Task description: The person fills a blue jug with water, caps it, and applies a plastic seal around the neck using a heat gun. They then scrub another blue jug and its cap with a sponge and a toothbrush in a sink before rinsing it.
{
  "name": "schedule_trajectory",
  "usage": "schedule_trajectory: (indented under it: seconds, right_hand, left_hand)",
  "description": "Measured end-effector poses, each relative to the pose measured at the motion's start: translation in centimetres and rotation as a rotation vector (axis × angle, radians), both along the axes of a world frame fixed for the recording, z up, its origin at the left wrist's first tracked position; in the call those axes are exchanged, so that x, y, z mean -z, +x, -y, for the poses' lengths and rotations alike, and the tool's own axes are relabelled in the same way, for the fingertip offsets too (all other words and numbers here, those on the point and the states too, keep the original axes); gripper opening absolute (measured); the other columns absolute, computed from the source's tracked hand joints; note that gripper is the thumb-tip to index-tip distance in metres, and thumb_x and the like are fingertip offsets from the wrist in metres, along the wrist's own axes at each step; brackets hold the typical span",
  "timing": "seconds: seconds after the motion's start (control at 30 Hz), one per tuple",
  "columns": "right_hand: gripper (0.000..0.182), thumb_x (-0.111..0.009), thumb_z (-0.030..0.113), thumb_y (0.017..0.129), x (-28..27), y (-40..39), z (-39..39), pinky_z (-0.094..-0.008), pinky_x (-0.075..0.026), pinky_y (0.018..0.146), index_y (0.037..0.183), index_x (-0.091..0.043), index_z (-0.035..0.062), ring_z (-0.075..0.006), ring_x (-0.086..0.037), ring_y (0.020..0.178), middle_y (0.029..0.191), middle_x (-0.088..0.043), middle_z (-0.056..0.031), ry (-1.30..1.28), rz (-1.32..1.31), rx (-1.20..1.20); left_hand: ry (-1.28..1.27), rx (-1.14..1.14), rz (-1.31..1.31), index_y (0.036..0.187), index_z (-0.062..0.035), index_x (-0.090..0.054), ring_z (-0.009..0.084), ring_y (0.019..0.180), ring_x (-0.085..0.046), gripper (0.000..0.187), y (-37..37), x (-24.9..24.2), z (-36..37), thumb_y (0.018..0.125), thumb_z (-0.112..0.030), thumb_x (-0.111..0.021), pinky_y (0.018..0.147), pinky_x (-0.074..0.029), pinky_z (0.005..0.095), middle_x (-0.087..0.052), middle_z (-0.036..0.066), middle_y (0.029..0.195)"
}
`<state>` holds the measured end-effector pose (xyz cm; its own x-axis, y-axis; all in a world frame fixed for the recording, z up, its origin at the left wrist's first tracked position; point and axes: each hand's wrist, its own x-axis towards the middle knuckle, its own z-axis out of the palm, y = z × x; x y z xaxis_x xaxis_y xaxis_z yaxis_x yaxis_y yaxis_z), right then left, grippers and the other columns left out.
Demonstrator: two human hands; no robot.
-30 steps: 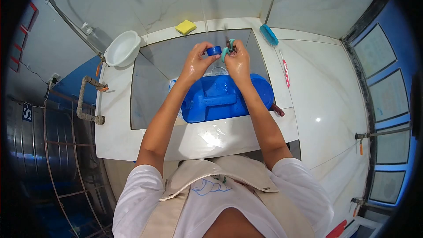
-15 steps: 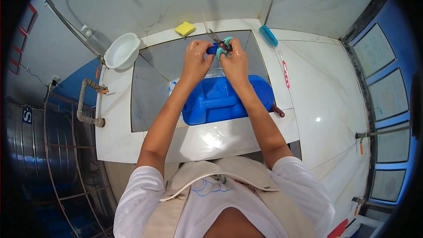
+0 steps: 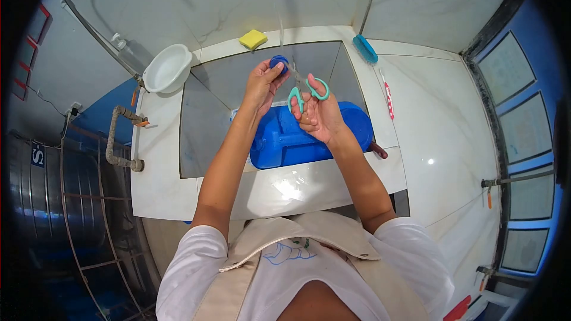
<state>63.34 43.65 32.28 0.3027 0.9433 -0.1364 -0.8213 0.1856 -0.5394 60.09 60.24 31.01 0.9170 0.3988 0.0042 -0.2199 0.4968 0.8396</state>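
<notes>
Over the grey sink (image 3: 205,119), my left hand (image 3: 262,86) pinches a round blue cap (image 3: 278,64) near the thin water stream (image 3: 281,30). My right hand (image 3: 318,113) holds scissors (image 3: 300,81) with turquoise handles, fingers through the loops. The handles are spread apart, and the blades point toward the cap; whether they touch it I cannot tell. Below both hands, a large blue plastic container (image 3: 291,142) lies in the sink, partly hidden by my right hand.
A yellow sponge (image 3: 253,39) lies on the back ledge, left of it a white basin (image 3: 168,69) and a soap bottle (image 3: 131,52). On the right are a blue brush (image 3: 365,49), a red-and-white toothbrush (image 3: 388,96) and a brown handle (image 3: 379,151). Pipes (image 3: 113,137) stand left.
The scissors' handles have spread and moved toward me with my right hand, which has turned palm up. My left hand has tilted the blue cap so that its round face shows.
</notes>
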Motion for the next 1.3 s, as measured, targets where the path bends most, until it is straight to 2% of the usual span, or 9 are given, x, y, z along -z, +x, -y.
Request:
schedule_trajectory:
  seconds: [0.23, 0.5, 0.6, 0.87, 1.0, 1.07, 1.1, 1.17, 1.3]
  right_hand:
    - [0.054, -0.048, 0.056, 0.083, 0.1, -1.5, -0.3, -0.0158, -0.022, 0.027, 0.068, -0.056, 0.0045, -0.0061, -0.033, 0.029, 0.056, -0.056, -0.0102, 0.014, -0.047, 0.079]
    - [0.054, -0.05, 0.057, 0.082, 0.5, -1.7, -0.6, -0.0168, -0.022, 0.028, 0.069, -0.056, 0.0049, -0.0062, -0.032, 0.03, 0.055, -0.055, -0.0091, -0.008, -0.036, 0.115]
    - [0.054, -0.044, 0.052, 0.087, 0.5, -2.0, -0.9, -0.0166, -0.024, 0.026, 0.072, -0.058, 0.0023, -0.0078, -0.034, 0.028, 0.055, -0.056, -0.0105, 0.022, -0.083, 0.147]
    - [0.048, -0.055, 0.051, 0.083, 2.3, -1.9, -3.3, -0.0171, -0.021, 0.03, 0.071, -0.054, 0.0041, -0.0046, -0.031, 0.032, 0.054, -0.052, -0.0052, -0.304, 0.219, 0.437]
    - [0.045, -0.058, 0.046, 0.083, 1.5, 4.8, -1.5, -0.019, -0.021, 0.031, 0.076, -0.053, 0.0024, -0.0044, -0.032, 0.033, 0.058, -0.055, -0.0076, -0.256, 0.197, 0.612]
    - [0.037, -0.063, 0.036, 0.081, -1.8, 3.8, -0.7, -0.0234, -0.034, 0.037, 0.081, -0.054, -0.0001, -0.0104, -0.043, 0.04, 0.062, -0.057, -0.0089, -0.393, 0.588, 0.399]
    - [0.037, -0.063, 0.036, 0.081, -0.9, 4.2, -1.2, -0.0234, -0.034, 0.037, 0.081, -0.054, -0.0001, -0.0104, -0.043, 0.04, 0.062, -0.057, -0.0089, -0.397, 0.586, 0.402]
    - [0.03, -0.066, 0.022, 0.077, 1.9, 6.2, -2.8, -0.0298, -0.046, 0.053, 0.088, -0.053, -0.0017, -0.0182, -0.057, 0.056, 0.07, -0.06, -0.0095, -0.495, 1.365, 0.753]
    - [0.025, -0.066, 0.013, 0.078, 1.5, 6.2, -3.7, -0.0243, -0.044, 0.056, 0.094, -0.051, 0.0005, -0.0063, -0.054, 0.065, 0.069, -0.055, -0.003, -0.254, 1.264, 0.862]
  left_hand:
    - [0.094, -0.16, 0.015, 0.099, -0.0073, -0.054, 0.0053, 0.077, -0.052, 0.02, 0.4, 1.0, 0.8, 0.082, -0.011, -0.064, 0.072, -0.037, 0.02, -0.06, -0.002, 0.086]
    - [0.11, -0.213, 0.044, 0.1, -0.0048, -0.056, 0.0067, 0.082, -0.053, 0.021, 0.5, 1.7, 1.7, 0.081, -0.009, -0.065, 0.076, -0.04, 0.0214, -0.061, 0.001, 0.09]
    - [0.144, -0.252, 0.077, 0.099, -0.0039, -0.056, 0.0081, 0.085, -0.054, 0.019, 0.7, 1.6, 2.1, 0.081, -0.006, -0.064, 0.078, -0.041, 0.0224, -0.061, 0.002, 0.091]
    - [0.174, -0.318, 0.004, 0.1, -0.0021, -0.056, 0.0072, 0.078, -0.053, 0.022, 0.7, 1.9, 2.7, 0.081, -0.009, -0.064, 0.072, -0.04, 0.0207, -0.061, 0.002, 0.087]
    - [0.239, -0.283, -0.003, 0.099, -0.0022, -0.056, 0.0077, 0.078, -0.053, 0.021, 0.7, 3.9, 1.6, 0.081, -0.009, -0.064, 0.071, -0.041, 0.0211, -0.06, 0.002, 0.086]
    - [0.211, -0.28, -0.045, 0.101, -0.0019, -0.056, 0.0084, 0.079, -0.054, 0.022, 1.0, 4.2, 1.4, 0.082, -0.011, -0.063, 0.072, -0.041, 0.0213, -0.061, 0.003, 0.087]
    - [0.208, -0.276, -0.047, 0.101, -0.0019, -0.056, 0.0084, 0.079, -0.054, 0.022, 1.1, 3.8, 1.6, 0.082, -0.011, -0.063, 0.072, -0.041, 0.0213, -0.061, 0.003, 0.087]
    - [0.195, -0.165, -0.003, 0.103, -0.0029, -0.056, 0.0068, 0.078, -0.052, 0.022, 1.3, 2.8, 2.0, 0.083, -0.01, -0.062, 0.072, -0.04, 0.0205, -0.06, 0.0, 0.087]
    - [0.226, -0.093, -0.017, 0.104, -0.0027, -0.056, 0.0067, 0.078, -0.053, 0.022, 0.9, 1.5, 2.7, 0.084, -0.01, -0.061, 0.073, -0.04, 0.0205, -0.061, 0.0, 0.088]
